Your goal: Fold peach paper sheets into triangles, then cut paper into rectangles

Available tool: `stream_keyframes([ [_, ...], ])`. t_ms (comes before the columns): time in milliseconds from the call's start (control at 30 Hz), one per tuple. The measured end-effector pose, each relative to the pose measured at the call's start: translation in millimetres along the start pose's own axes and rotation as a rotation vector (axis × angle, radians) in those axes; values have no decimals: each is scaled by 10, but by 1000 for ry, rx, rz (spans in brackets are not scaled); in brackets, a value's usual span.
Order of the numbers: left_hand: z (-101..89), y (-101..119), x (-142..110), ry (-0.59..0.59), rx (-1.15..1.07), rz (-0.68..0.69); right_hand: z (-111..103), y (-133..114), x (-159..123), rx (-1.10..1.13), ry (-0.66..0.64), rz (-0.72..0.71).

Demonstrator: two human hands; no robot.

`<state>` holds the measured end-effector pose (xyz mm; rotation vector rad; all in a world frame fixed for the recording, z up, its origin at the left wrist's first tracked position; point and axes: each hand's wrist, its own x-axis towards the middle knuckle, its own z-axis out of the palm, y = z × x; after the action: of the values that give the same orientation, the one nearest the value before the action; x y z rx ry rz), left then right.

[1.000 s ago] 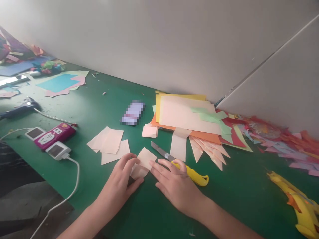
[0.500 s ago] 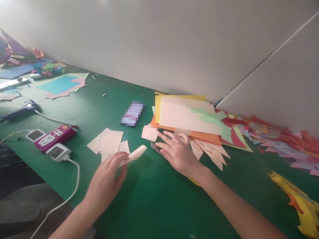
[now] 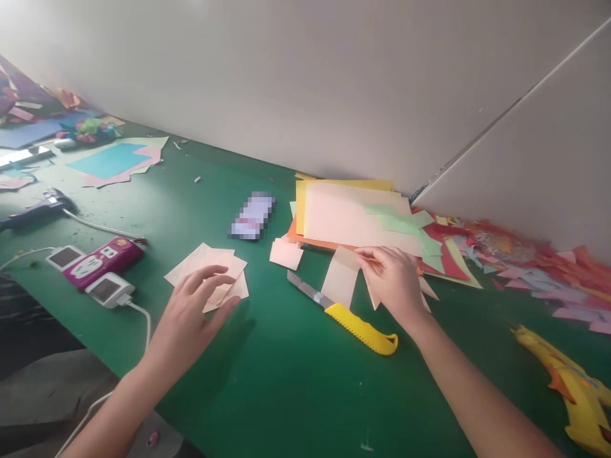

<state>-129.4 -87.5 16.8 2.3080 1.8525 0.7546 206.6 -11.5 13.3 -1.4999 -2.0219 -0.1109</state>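
My left hand (image 3: 191,308) hovers over several pale pink paper pieces (image 3: 198,261), its fingers spread and holding nothing. My right hand (image 3: 394,280) pinches the upper right corner of a pale paper strip (image 3: 340,280), whose top end looks lifted slightly. A box cutter (image 3: 363,327) with a yellow handle and its blade out lies just below the strip. Folded pointed paper pieces (image 3: 372,296) are partly hidden under my right hand. A small stack of pale pink squares (image 3: 286,253) sits left of the strip.
Coloured paper sheets (image 3: 353,213) are stacked by the wall. A phone (image 3: 252,216) lies left of them. On the left are a purple power socket (image 3: 105,261) and a dark glue gun (image 3: 41,210); a yellow glue gun (image 3: 568,388) lies right. Paper scraps (image 3: 534,261) line the right wall.
My left hand carried a small paper piece left and let go of it on the pile. My right hand moved up and right from the squares to the paper strip, uncovering the box cutter.
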Motion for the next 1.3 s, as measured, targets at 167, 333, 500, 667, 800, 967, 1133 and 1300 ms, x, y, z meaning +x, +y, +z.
stream_keyframes([
  [167,-12,413,234,-233,-515,-56,-214,-247,25,304,151,102],
  [333,155,774,522,-317,-889,-5,-383,-539,-25,499,273,79],
  [500,285,934,629,-357,-997,-112,-401,-645,-90,391,207,-160],
  [667,329,869,626,-324,-1161,-212,-291,-665,-143,428,-58,-244],
  [800,371,823,583,-274,-1164,-138,-175,-698,-185,768,-173,70],
  [967,363,838,550,-287,-1227,-87,-115,-714,-178,915,-282,363],
  [1133,336,831,572,-316,-1222,-194,-126,-737,-175,911,-261,422],
  [1300,372,828,580,-352,-1028,-200,-122,-756,-194,896,-257,405],
])
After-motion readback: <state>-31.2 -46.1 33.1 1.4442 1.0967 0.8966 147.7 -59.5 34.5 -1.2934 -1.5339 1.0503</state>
